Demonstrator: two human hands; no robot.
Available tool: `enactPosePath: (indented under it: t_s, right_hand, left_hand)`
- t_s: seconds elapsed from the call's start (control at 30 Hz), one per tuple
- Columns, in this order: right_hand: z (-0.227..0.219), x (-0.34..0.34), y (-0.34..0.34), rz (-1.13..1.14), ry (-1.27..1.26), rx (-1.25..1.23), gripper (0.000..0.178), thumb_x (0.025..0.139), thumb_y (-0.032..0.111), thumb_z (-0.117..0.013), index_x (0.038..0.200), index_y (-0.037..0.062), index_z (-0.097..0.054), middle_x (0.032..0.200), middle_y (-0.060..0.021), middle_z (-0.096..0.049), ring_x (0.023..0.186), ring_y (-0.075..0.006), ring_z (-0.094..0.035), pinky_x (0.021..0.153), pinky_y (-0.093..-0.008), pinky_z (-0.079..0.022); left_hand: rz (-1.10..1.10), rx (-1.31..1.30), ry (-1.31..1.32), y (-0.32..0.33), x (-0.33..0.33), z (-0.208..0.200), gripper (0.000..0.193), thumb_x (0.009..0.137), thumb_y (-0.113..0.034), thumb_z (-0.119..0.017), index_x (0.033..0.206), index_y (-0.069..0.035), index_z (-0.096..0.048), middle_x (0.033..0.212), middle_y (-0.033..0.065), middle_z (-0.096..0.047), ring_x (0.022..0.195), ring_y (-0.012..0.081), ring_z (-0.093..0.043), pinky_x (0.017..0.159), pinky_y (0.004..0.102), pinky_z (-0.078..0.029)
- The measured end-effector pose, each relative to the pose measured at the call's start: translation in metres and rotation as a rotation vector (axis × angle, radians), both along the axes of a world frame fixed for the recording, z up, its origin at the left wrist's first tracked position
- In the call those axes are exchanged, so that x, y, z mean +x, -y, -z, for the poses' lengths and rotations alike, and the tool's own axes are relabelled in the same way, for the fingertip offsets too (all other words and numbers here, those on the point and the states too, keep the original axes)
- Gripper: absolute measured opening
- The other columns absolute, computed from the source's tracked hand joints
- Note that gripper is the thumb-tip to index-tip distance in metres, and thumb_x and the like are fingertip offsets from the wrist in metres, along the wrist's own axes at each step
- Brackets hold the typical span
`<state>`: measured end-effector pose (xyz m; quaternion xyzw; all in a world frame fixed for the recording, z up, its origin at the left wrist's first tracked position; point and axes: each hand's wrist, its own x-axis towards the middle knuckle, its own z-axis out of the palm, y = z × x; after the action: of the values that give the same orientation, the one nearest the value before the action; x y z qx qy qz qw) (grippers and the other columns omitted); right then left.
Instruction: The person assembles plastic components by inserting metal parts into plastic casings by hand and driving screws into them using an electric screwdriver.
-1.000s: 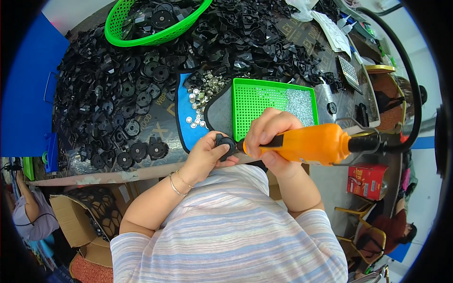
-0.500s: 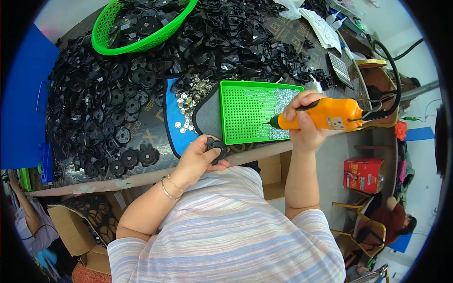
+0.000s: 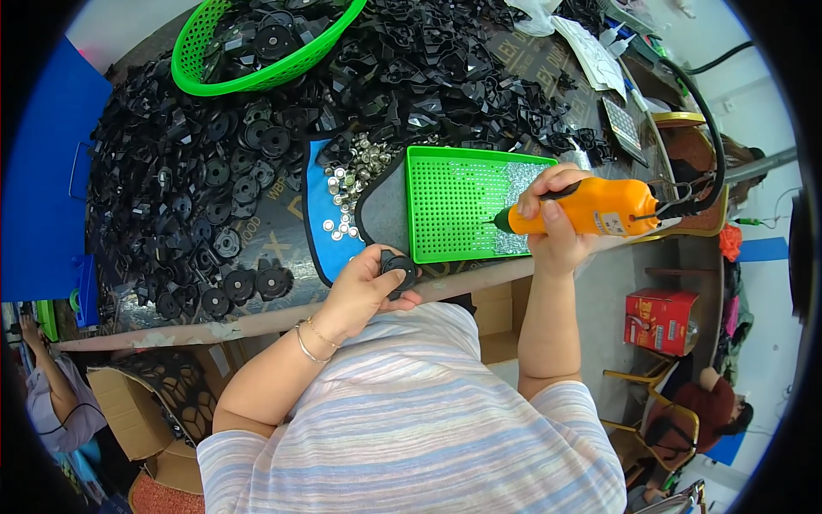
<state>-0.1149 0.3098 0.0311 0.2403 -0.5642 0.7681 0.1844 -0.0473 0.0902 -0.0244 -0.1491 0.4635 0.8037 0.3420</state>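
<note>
Near the table's front edge my left hand (image 3: 364, 287) pinches a round black plastic part (image 3: 399, 272), its thumb lying on top. My right hand (image 3: 556, 210) is wrapped round an orange electric screwdriver (image 3: 612, 207), whose dark tip points left over a green perforated tray (image 3: 428, 248). Small silver screws (image 3: 524, 182) lie heaped in the tray's right part and are scattered over its holes. Left of the tray, shiny metal caps (image 3: 341, 193) rest on a blue mat (image 3: 325, 248) with black edging.
Loose black plastic parts (image 3: 385, 77) cover much of the table, with round ones (image 3: 274, 283) near the front left. A green basket (image 3: 184, 64) of parts stands at the back. The screwdriver's black cable (image 3: 717, 137) arcs at right. Beside it lies a calculator (image 3: 623, 128). Other people sit nearby.
The whole view has shifted slightly, so the table's things sit a little further right. Both hands keep their holds, with the black part and the screwdriver almost unmoved.
</note>
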Motion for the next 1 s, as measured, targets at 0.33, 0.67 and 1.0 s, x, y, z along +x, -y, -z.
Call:
enactPosePath:
  t_s: [0.33,0.67,1.0]
  right_hand:
    - [-0.010,0.004,-0.003,-0.033,0.015,-0.080,0.021,0.074,0.003,-0.060,0.089,-0.0007,-0.047,0.082,-0.0119,-0.048,0.060,-0.0154,-0.051,0.056,-0.0254,-0.046]
    - [-0.032,0.033,0.052,-0.357,-0.010,-0.143,0.027,0.077,0.018,-0.065,0.091,0.0041,-0.046,0.084,-0.0089,-0.047,0.062,-0.0150,-0.051,0.056,-0.0279,-0.046]
    - [-0.015,0.031,0.077,-0.429,-0.014,-0.008,0.023,0.069,-0.001,-0.059,0.089,0.0038,-0.048,0.081,-0.0090,-0.049,0.061,-0.0129,-0.053,0.056,-0.0227,-0.044]
  left_hand:
    - [-0.003,-0.033,-0.020,0.000,0.001,0.001,0.019,0.087,-0.001,-0.045,0.106,-0.003,-0.042,0.099,0.0121,-0.057,0.072,0.0191,-0.063,0.063,0.0273,-0.055]
    - [0.001,-0.031,-0.019,-0.001,0.001,0.002,0.017,0.087,-0.002,-0.047,0.104,-0.004,-0.044,0.097,0.0103,-0.057,0.073,0.0165,-0.063,0.063,0.0264,-0.055]
    - [-0.013,0.011,-0.024,0.001,0.001,0.006,0.016,0.086,-0.001,-0.046,0.102,-0.002,-0.042,0.091,0.0066,-0.052,0.073,0.0179,-0.063,0.061,0.0250,-0.056]
